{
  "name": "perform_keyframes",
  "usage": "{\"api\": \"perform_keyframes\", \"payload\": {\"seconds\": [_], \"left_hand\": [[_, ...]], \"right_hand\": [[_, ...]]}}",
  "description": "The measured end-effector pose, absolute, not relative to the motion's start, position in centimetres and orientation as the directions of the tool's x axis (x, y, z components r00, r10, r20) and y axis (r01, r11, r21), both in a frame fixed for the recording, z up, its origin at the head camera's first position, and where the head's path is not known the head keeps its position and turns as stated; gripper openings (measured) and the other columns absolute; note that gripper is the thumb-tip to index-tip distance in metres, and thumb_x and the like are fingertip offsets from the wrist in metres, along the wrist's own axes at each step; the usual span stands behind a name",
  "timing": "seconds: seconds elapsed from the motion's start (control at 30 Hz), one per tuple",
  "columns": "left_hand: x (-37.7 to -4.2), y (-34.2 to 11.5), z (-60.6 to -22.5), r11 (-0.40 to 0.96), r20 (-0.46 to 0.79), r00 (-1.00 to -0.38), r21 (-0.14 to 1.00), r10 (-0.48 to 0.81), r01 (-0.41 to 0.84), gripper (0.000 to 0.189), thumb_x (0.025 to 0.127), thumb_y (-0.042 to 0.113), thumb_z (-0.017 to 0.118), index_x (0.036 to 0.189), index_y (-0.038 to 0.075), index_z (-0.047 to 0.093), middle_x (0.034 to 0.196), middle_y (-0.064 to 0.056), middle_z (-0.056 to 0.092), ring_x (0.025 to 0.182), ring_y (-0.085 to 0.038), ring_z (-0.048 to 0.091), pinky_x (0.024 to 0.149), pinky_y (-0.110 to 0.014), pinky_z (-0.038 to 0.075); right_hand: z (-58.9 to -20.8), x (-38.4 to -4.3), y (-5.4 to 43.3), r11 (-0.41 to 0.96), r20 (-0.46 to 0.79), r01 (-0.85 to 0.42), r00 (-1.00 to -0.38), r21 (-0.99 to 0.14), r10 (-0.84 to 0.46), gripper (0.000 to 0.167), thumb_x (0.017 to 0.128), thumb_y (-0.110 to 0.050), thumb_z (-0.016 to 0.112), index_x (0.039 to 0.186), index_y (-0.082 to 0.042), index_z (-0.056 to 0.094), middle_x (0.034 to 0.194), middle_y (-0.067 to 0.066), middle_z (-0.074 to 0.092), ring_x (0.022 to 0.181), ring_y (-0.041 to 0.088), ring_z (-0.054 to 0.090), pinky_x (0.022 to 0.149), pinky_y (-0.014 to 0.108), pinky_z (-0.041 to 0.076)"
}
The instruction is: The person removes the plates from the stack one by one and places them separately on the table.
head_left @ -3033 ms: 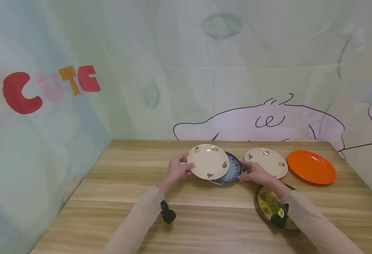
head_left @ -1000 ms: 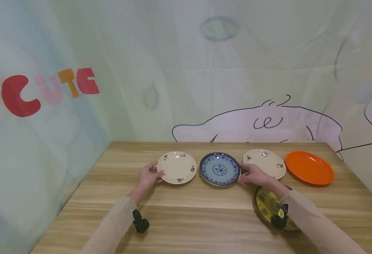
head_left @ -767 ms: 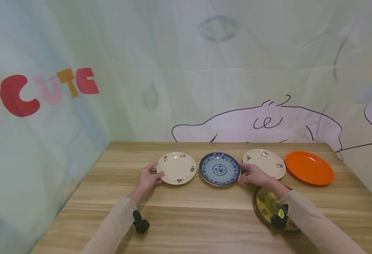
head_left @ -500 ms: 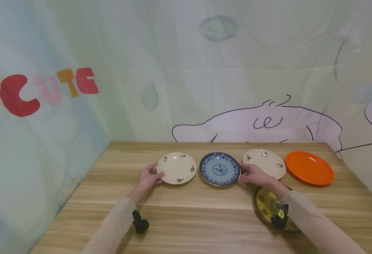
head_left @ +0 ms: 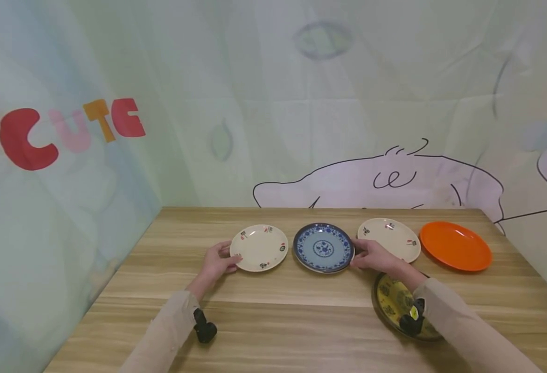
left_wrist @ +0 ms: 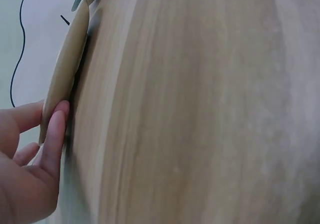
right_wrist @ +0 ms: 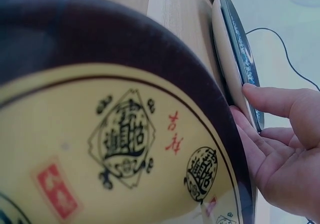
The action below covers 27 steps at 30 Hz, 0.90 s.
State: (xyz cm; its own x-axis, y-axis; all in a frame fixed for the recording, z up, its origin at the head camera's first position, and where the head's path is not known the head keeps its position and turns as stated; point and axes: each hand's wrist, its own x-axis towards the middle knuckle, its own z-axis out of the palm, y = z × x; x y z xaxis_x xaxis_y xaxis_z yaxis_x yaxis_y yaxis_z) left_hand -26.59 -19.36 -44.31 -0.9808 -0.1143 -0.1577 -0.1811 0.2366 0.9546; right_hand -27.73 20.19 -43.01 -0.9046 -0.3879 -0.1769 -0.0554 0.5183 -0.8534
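Observation:
In the head view my left hand (head_left: pixel 216 261) pinches the left rim of a small cream plate (head_left: pixel 259 248) with little printed motifs, thumb on top. The left wrist view shows that plate (left_wrist: pixel 70 59) edge-on, low over the wood, with fingers under its rim. To its right lies a blue floral plate (head_left: pixel 323 248), stacked on a pale plate (right_wrist: pixel 226 49) that shows edge-on in the right wrist view. My right hand (head_left: pixel 373 255) grips the right side of this stack, thumb at the blue plate's rim and fingers low against the pale one.
Right of the stack lie another cream plate (head_left: pixel 390 238) and an orange oval plate (head_left: pixel 456 246). A yellow, dark-rimmed plate (head_left: pixel 392 303) lies partly under my right forearm. The wooden table (head_left: pixel 273 331) meets a printed backdrop (head_left: pixel 208 103) behind and at the left.
Three seconds ago the left hand held the cream plate overlapping the blue one; it has since moved left and down beside it. Over the last second, both hands have barely moved.

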Motion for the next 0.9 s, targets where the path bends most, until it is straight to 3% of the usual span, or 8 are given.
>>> {"api": "perform_keyframes", "payload": {"seconds": [0.2,0.33,0.63,0.73,0.9], "left_hand": [[-26.6,-19.6,-44.6,0.254,-0.162,-0.982,0.95,-0.093,-0.181,0.065,0.08,-0.002,0.063,0.136,-0.004,0.03,0.125,-0.033,0.044,0.061,-0.011,0.059,0.061,-0.026,0.056],[-26.5,-19.6,-44.6,0.265,-0.16,-0.983,0.947,-0.092,-0.18,0.065,0.08,-0.002,0.063,0.136,-0.004,0.03,0.124,-0.033,0.046,0.06,-0.01,0.058,0.059,-0.024,0.055],[-26.4,-19.8,-44.3,0.327,-0.166,-0.981,0.926,-0.099,-0.19,0.063,0.079,0.001,0.066,0.134,-0.003,0.035,0.114,-0.026,0.054,0.061,-0.008,0.057,0.051,-0.02,0.051],[-26.8,-20.1,-43.9,0.379,-0.188,-0.979,0.903,-0.077,-0.203,0.061,0.08,0.004,0.067,0.133,-0.003,0.037,0.113,-0.025,0.055,0.066,-0.009,0.059,0.054,-0.022,0.051],[-27.2,-20.5,-42.7,0.505,-0.213,-0.977,0.84,-0.03,-0.199,0.056,0.082,0.009,0.065,0.129,-0.007,0.04,0.111,-0.026,0.056,0.08,-0.019,0.062,0.065,-0.028,0.053]], "right_hand": [[-42.8,-27.7,20.1,0.519,-0.185,-0.048,-0.903,-0.854,-0.387,0.074,0.081,-0.005,0.062,0.139,0.009,0.02,0.082,0.007,0.06,0.068,0.014,0.053,0.058,0.024,0.046],[-42.7,-27.7,20.1,0.518,-0.184,-0.048,-0.903,-0.854,-0.387,0.073,0.081,-0.005,0.062,0.139,0.01,0.02,0.078,0.006,0.059,0.066,0.014,0.053,0.057,0.024,0.046],[-42.9,-27.7,20.2,0.549,-0.181,-0.065,-0.907,-0.833,-0.381,0.074,0.081,-0.01,0.065,0.139,0.01,0.022,0.106,0.014,0.06,0.08,0.013,0.057,0.067,0.024,0.048],[-42.9,-27.7,20.2,0.549,-0.184,-0.062,-0.906,-0.833,-0.382,0.075,0.081,-0.01,0.065,0.139,0.009,0.022,0.103,0.013,0.061,0.078,0.014,0.056,0.066,0.025,0.048],[-42.9,-27.7,20.3,0.547,-0.172,-0.073,-0.907,-0.834,-0.384,0.074,0.081,-0.011,0.066,0.138,0.009,0.024,0.117,0.019,0.055,0.079,0.014,0.056,0.068,0.026,0.049]]}}
